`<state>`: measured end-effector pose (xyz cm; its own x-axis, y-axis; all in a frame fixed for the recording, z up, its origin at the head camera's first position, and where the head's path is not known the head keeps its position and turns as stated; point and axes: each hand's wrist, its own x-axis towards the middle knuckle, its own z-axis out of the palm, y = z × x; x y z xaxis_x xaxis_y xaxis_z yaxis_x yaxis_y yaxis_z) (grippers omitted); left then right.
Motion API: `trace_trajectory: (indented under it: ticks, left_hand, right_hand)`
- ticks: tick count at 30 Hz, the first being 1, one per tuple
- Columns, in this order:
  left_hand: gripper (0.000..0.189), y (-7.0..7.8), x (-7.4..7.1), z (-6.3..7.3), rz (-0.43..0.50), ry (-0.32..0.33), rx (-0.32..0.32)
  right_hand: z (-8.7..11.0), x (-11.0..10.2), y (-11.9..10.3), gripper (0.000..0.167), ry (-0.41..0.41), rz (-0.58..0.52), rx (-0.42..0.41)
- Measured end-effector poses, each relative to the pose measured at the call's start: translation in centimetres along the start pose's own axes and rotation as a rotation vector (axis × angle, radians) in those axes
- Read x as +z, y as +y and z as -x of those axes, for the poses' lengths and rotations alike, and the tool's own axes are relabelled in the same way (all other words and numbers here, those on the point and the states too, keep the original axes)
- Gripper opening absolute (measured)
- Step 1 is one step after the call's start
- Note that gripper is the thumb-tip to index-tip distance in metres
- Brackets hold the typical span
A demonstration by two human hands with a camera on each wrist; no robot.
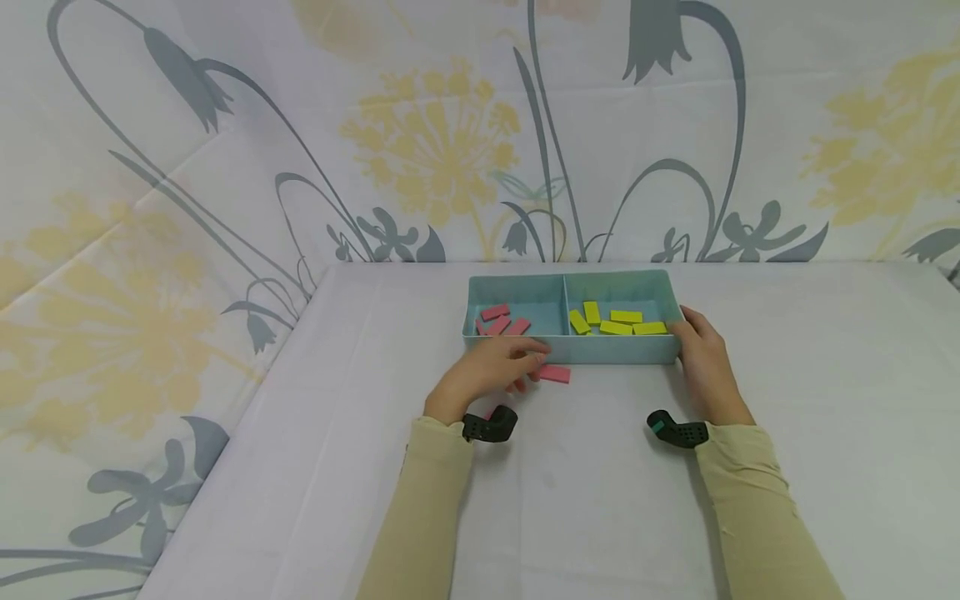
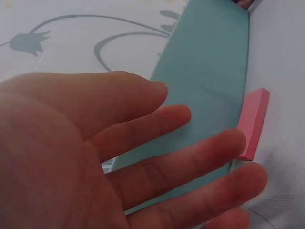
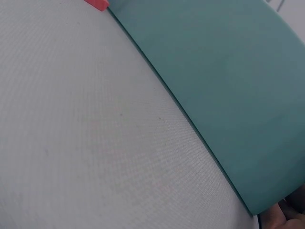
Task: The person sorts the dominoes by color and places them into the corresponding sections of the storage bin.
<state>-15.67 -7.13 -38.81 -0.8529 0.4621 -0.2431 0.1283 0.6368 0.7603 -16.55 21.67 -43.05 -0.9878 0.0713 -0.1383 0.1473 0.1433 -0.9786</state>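
A light-blue two-compartment box (image 1: 615, 350) stands on the table. Pink rectangular blocks (image 1: 495, 312) lie in its left compartment and yellow ones (image 1: 617, 328) in its right. My left hand (image 1: 491, 368) is at the box's front wall, fingers extended and apart, with nothing between them. Close to its fingertips, a loose pink block (image 2: 253, 124) lies on the table along the front wall. My right hand (image 1: 703, 358) holds the box's right end, its thumb at the rim near the front corner; in the right wrist view, only part of the fingers (image 3: 276, 217) shows behind that corner.
A white cloth (image 1: 585, 500) covers the table. Behind the box hangs a flower-patterned curtain (image 1: 465, 167), which continues along the left side. A bit of pink (image 1: 491, 412) shows beside the black band on the left wrist.
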Motion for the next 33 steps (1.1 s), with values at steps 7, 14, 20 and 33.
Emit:
trace_trajectory:
  ticks: [7,14,20,33]
  left_hand:
    - [0.034,0.3,0.3,0.0,-0.05,-0.016,-0.018]
    - [0.034,0.2,1.1,-0.5,-0.127,-0.027,-0.061]
    - [0.032,0.2,1.7,-0.7,-0.191,-0.024,-0.059]
    - [0.027,0.3,1.9,-0.8,-0.264,0.002,-0.113]
  right_hand:
    - [0.0,0.0,0.0,0.058,-0.001,0.0,-0.006]
    - [0.0,0.0,0.0,0.057,-0.001,-0.01,-0.007]
    - [0.0,0.0,0.0,0.057,-0.005,-0.011,-0.008]
    - [-0.1,0.0,0.1,0.058,-0.003,0.001,-0.001]
